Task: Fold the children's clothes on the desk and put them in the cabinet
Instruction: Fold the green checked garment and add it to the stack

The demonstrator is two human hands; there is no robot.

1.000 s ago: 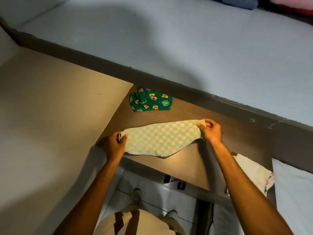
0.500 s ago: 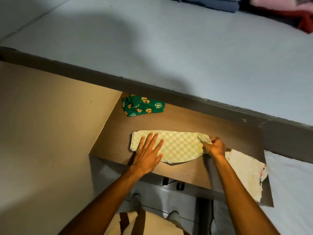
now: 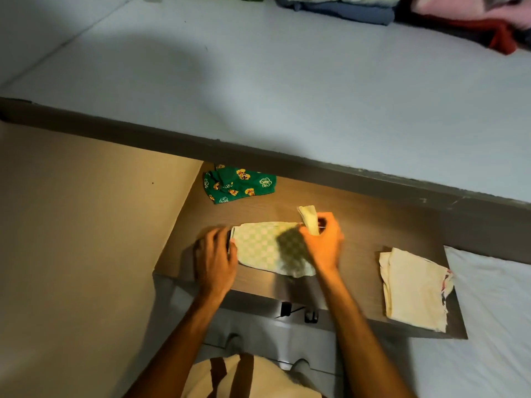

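Here, green checked garment flat, right hand grip pinching its corner, left hand pressing.

A pale grey-blue wall fills the space far beyond the hands. A dark grey band runs along its lower edge. To the left of the hands stands a tan panel, lit warm. Below the wrists, the floor looks pale grey. To the right of the hands lies a white surface.
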